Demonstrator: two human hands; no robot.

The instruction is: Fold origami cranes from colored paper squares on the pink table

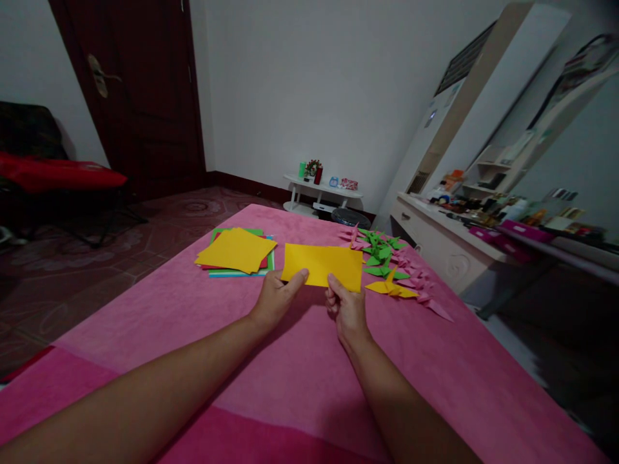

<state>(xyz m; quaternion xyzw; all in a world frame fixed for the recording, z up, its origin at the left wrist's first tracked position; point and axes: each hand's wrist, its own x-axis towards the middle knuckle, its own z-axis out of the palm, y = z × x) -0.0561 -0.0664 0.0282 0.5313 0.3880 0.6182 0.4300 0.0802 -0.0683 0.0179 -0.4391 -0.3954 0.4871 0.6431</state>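
A yellow paper sheet [323, 264], folded into a rectangle, is held up over the pink cloth [290, 361]. My left hand [276, 298] pinches its near left edge between thumb and fingers. My right hand [346, 310] pinches the near right edge, fingers curled. To the left of the sheet lies a stack of coloured paper squares [236, 251] with yellow on top. On the right lie several folded paper cranes [387, 261] in green, pink and yellow.
The pink cloth covers a large flat surface. A white dresser [445, 248] crowded with small items stands to the right. A small white shelf [322, 193] sits against the far wall, with a dark door [140, 90] and a red-cushioned chair [53, 174] at left.
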